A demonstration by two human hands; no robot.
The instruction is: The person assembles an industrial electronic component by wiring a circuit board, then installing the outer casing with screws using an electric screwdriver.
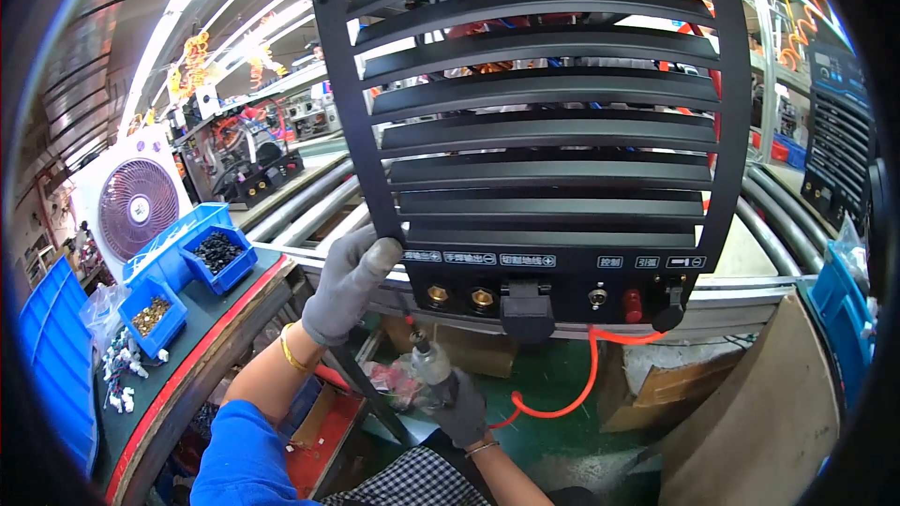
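A black louvred front panel (548,169) stands upright before me, part of a machine with wires behind its slats. Brass sockets, a black socket cover (527,312) and a red knob (632,305) line its lower strip. My left hand (342,289), in a grey glove, grips the panel's lower left corner, thumb on the front face; its other fingers are partly hidden. Below the panel, my right hand (461,412), also gloved, is wrapped round a power screwdriver (431,364). The tool's bit points up toward the panel's bottom edge, apart from the sockets.
The machine rests at a roller conveyor (764,234). Left is a bench with blue bins of black parts (217,253) and brass-coloured parts (150,317), beside white connectors (120,370). A fan (139,201) stands behind. An orange hose (592,379) loops below; cardboard (750,403) stands right.
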